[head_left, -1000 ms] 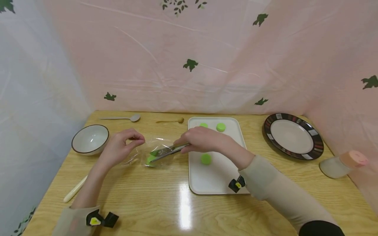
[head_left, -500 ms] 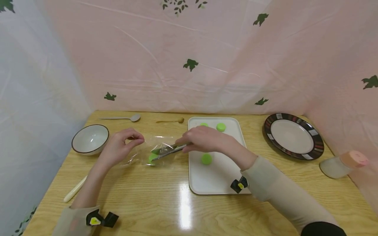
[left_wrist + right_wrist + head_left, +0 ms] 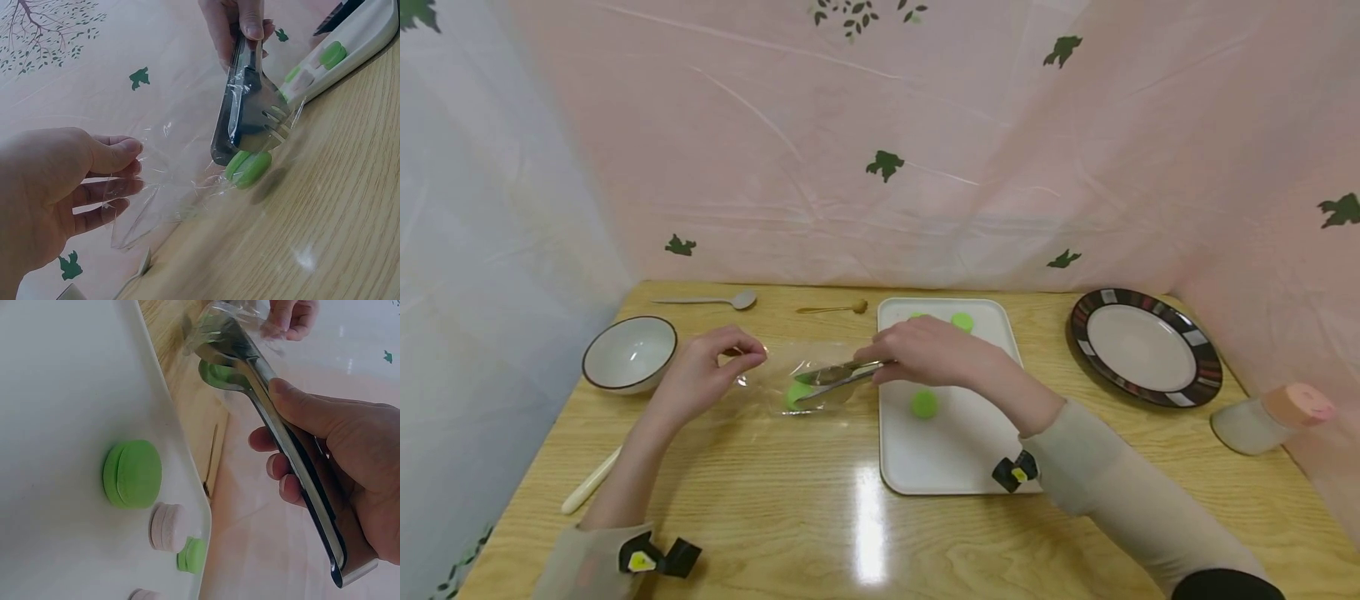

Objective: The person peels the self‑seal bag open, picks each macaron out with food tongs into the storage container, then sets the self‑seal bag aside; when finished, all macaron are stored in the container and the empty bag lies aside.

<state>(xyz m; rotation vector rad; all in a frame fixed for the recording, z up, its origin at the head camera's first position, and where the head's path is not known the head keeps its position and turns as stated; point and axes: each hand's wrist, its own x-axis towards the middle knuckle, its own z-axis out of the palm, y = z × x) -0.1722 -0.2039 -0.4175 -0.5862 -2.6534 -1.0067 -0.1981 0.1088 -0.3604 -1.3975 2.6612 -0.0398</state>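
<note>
My left hand pinches the end of a clear plastic bag between thumb and fingers. Inside the bag lies a green macaron, just beyond the ends of metal tongs. My right hand grips these tongs around their arms, with their ends reaching into the bag from the right. One tong end is slotted, and the two stand somewhat apart. Whether they clasp the macaron, I cannot tell. On the white tray below my right forearm sit green macarons and pale pinkish macarons.
A white bowl stands beside my left hand. Behind are a light spoon and a small gold-coloured spoon. To the right are a dark-rimmed plate and a jar with a pink lid. A cream handle lies by my left forearm.
My right hand and the tongs have drawn slightly right and back. The green macaron in the bag has shifted slightly right and away from me. My left hand has stayed put.
</note>
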